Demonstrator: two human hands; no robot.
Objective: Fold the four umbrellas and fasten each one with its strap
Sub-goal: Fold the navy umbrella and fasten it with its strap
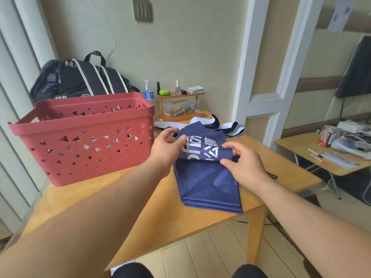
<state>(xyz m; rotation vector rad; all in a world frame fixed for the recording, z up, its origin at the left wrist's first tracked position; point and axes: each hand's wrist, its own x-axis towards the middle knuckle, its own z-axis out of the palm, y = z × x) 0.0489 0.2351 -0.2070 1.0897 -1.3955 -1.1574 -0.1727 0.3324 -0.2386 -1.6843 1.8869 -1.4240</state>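
A wooden table [140, 207] fills the middle of the view, and on its left part stands a big red basket [84, 137] with triangle holes in the walls. Behind the basket, against the wall, leans a dark backpack [84, 79] with white stripes. On the right part of the table lies the navy umbrella [208, 181], its fabric flattened in several layers with the near end reaching almost the table edge; white letters are printed on the upper flap. Just behind it lies a second umbrella [200, 122], white with dark border, partly hidden by the navy one. The left hand [166, 147] pinches the left edge of the printed flap between thumb and curled fingers. The right hand [244, 163] holds the right edge of the same flap, thumb under and fingers bent over the cloth, so the flap is raised a little from the layers below. At the far side stand a small wooden shelf [180, 105] and beside it a water bottle [148, 91]
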